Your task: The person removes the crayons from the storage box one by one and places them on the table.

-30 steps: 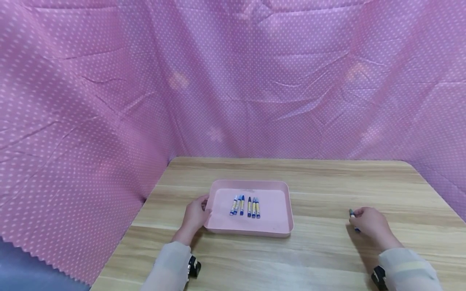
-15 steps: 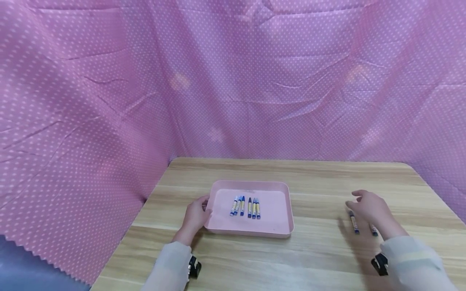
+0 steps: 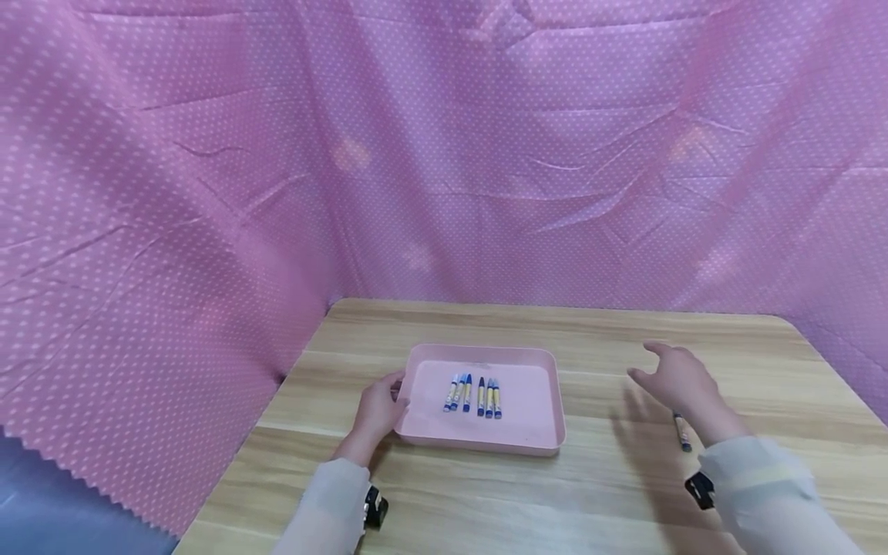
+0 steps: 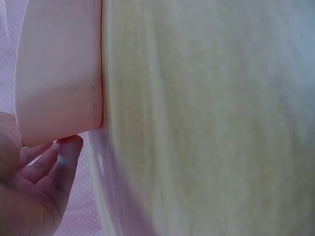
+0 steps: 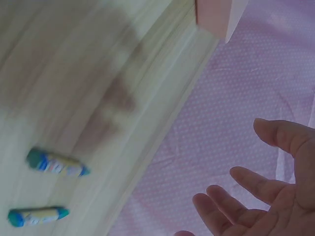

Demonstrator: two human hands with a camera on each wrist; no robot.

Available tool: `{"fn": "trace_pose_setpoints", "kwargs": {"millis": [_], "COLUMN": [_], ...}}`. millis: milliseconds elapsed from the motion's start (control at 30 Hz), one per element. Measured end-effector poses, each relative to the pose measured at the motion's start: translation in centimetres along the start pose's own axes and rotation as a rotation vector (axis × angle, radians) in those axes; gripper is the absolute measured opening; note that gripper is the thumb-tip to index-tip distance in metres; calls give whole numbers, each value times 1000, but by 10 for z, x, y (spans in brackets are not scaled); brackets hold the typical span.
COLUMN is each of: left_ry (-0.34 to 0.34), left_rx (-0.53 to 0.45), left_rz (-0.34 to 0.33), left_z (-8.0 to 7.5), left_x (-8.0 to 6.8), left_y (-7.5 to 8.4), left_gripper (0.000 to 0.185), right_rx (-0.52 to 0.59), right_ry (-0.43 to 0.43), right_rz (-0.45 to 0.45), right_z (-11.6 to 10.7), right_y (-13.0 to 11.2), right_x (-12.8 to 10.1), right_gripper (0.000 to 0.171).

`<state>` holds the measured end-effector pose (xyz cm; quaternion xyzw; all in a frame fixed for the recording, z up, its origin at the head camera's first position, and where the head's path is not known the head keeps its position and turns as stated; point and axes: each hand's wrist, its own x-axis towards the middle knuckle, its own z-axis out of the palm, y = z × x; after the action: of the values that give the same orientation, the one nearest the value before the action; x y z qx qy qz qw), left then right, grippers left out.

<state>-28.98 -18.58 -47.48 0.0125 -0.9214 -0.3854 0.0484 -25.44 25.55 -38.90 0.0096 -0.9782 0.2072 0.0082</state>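
Since a second ago the right hand [image 3: 676, 381] has let go of the marker it was gripping on the surface [image 3: 624, 493], lifted, and drifted left toward the tray; the head view has also shifted slightly, and the left hand has not moved.

I log the right hand as open: fingers [image 5: 256, 184] spread and relaxed in the right wrist view, holding nothing, hovering above the wood. In the head view one loose marker [image 3: 683, 432] lies on the surface just near of this hand, partly hidden by the wrist. The right wrist view shows two markers [image 5: 56, 163] lying on the wood, roughly parallel, close together, both blurred; the second one [image 5: 37, 216] is not visible in the head view.

The left hand [image 3: 378, 408] grips the left rim of the pink tray [image 3: 534, 428], fingers curled around the edge. The left wrist view confirms fingertips [image 4: 66, 152] touching the tray wall [image 4: 59, 73] at its lower corner.

The tray sits left of centre on the surface, well apart from the loose markers. Inside it I count a row of blue-and-yellow markers [image 3: 473, 395], lying side by side, pointing near to far, about six, though the count is uncertain at this size.

Pink dotted cloth [image 3: 444, 154] hangs behind and on both sides.
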Motion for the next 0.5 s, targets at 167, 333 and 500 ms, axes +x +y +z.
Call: {"fn": "trace_pose_setpoints", "kwargs": {"millis": [167, 333, 500], "left_ry": [-1, -1, 7], "left_rx": [-3, -3, 8], "left_rz": [5, 3, 0], "left_z": [1, 1, 1], "left_x": [1, 0, 0], "left_y": [0, -1, -2], "left_gripper": [50, 50, 50], "right_rx": [18, 37, 55], "right_ry": [17, 25, 46], "right_rz": [-17, -24, -39], "right_z": [5, 12, 27], "right_y": [-17, -37, -58], "right_x": [6, 13, 21], "right_gripper": [68, 68, 65]}}
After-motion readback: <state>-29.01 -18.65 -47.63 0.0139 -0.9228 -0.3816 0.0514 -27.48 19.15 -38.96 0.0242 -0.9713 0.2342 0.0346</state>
